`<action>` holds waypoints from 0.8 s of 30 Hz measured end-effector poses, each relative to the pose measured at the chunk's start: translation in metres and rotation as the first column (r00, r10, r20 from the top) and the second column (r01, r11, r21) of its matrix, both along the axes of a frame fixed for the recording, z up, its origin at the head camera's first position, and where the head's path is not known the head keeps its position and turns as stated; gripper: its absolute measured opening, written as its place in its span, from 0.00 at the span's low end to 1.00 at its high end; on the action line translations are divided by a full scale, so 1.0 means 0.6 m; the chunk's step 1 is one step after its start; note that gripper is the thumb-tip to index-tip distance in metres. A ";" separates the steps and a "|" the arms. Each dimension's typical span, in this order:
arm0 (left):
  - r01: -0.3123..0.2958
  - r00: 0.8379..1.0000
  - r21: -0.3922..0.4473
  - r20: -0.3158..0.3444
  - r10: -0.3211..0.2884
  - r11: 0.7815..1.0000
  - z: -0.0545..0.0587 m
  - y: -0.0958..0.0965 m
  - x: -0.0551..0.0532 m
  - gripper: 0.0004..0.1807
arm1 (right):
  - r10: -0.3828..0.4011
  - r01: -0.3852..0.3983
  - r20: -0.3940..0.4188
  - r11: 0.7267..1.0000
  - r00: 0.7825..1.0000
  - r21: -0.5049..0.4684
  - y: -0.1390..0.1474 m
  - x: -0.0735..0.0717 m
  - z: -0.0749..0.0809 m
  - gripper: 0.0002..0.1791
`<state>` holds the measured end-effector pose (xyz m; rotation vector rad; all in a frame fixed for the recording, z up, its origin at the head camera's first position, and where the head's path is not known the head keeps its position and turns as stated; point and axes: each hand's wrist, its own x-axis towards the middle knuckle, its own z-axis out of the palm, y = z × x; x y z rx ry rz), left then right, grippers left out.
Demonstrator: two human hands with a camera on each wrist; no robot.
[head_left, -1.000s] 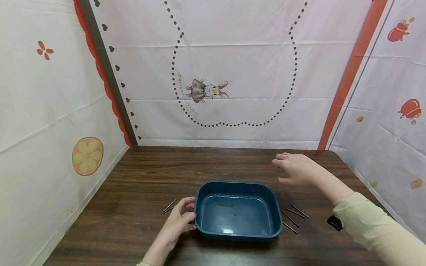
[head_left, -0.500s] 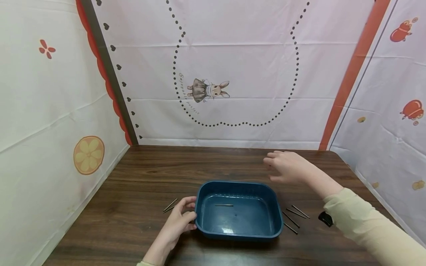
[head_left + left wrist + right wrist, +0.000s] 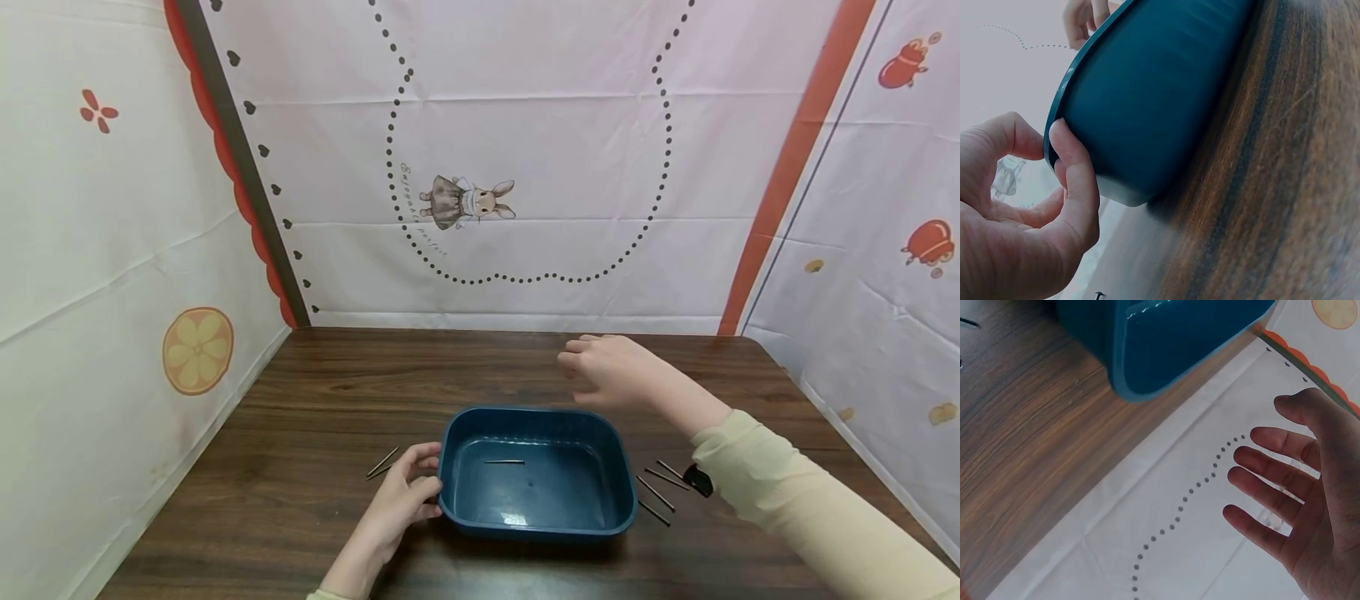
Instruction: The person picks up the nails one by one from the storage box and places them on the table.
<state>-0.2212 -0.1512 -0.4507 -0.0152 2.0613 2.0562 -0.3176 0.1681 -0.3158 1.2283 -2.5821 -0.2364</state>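
A blue rectangular plastic bin [image 3: 536, 529] stands on the table with one nail [image 3: 505, 462] lying flat inside. My left hand [image 3: 401, 496] pinches its left rim; in the left wrist view, thumb and finger meet at the edge of the bin [image 3: 1141, 94]. Raised beyond the bin's far right corner is my right hand [image 3: 611, 368]. Its fingers are spread apart and hold nothing, as the right hand [image 3: 1310, 487] shows in its own wrist view. Several nails [image 3: 656, 493] lie right of the bin. A few more nails [image 3: 382, 461] are left of it, partly hidden by my left hand.
The brown wood-grain table [image 3: 300, 400] reaches back to a white printed cloth [image 3: 562, 192], which also hangs along both sides. A small black device [image 3: 697, 481] is at the right sleeve, over the nails there.
My right hand has moved left through the air, from above the table on the right to behind the bin's far right corner. My left hand and the bin have stayed in place.
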 end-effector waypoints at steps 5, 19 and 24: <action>-0.006 1.000 0.000 0.002 0.006 1.000 0.000 0.000 0.000 0.32 | 0.030 -0.030 -0.015 0.999 0.999 0.013 -0.016 -0.004 -0.003 0.13; -0.005 1.000 -0.002 -0.004 0.005 1.000 -0.001 -0.002 0.001 0.32 | 0.115 -0.115 -0.006 0.992 0.993 0.047 -0.075 -0.010 -0.011 0.12; -0.006 1.000 -0.007 -0.011 0.006 1.000 0.001 -0.001 0.001 0.33 | 0.122 -0.123 0.023 0.991 0.992 0.045 -0.089 -0.008 -0.013 0.13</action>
